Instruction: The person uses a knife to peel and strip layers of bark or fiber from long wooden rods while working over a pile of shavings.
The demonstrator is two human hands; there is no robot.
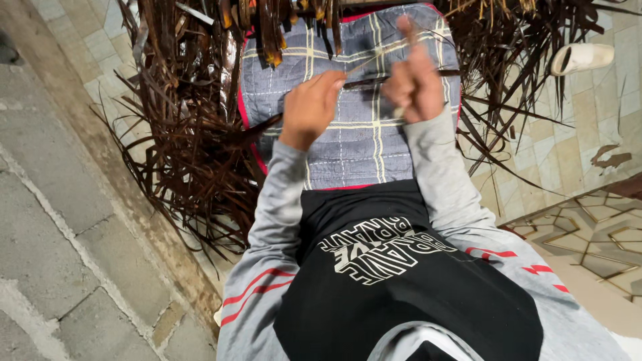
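Our left hand (pixel 309 107) and right hand (pixel 414 83) each pinch one dark leaf strip (pixel 364 81) tight, stretched flat above the checked cloth (pixel 354 147) on our lap, dry leaves (pixel 190 134) piled close for reaching.

The left hand (pixel 309 107) and right hand (pixel 416 81) are pinching a thin dark leaf strip (pixel 364 82) between them. A checked cloth (pixel 354 144) is lying under both hands, with dry brown leaves (pixel 190 144) piling up beside the left hand.

Leaf strip (pixel 364 82): the thin one you pinch looks dry, dark and a bit shiny.
Leaf pile (pixel 194 134): brown, stiff, rough.
Lap cloth (pixel 354 144): soft checked fabric, matt, stitched.
Your sleeves (pixel 281 200): grey knit cloth.
Floor tiles (pixel 588 120): smooth stone.
Slipper (pixel 582 57): pale, smooth plastic.
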